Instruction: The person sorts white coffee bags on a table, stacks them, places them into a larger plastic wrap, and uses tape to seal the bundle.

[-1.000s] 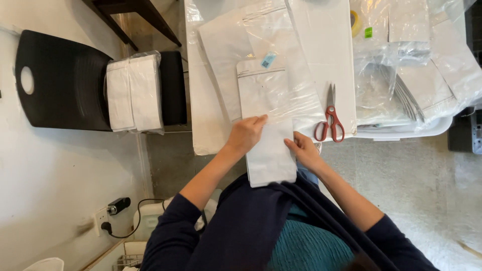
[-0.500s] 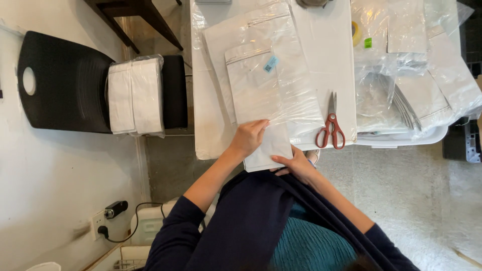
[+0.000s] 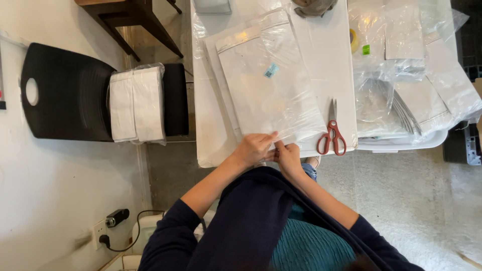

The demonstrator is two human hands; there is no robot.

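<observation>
At the near edge of the white worktop, the person's two hands meet over the bottom end of a clear plastic sleeve that holds a flat white sheet. The left hand lies on the sleeve's near left corner with its fingers curled and pinching the plastic edge. The right hand sits just beside it, touching it, its fingertips closed on the same edge of the sleeve. The sleeve lies tilted on the worktop, its far end pointing toward the far left corner, and rests on a stack of similar white sleeves; a small blue sticker shows near its middle.

Red-handled scissors lie closed on the worktop just right of the hands, near the front edge. Farther right, a white tray holds a loose heap of more clear sleeves. Left of the worktop, a black chair carries a wrapped bundle of white sheets.
</observation>
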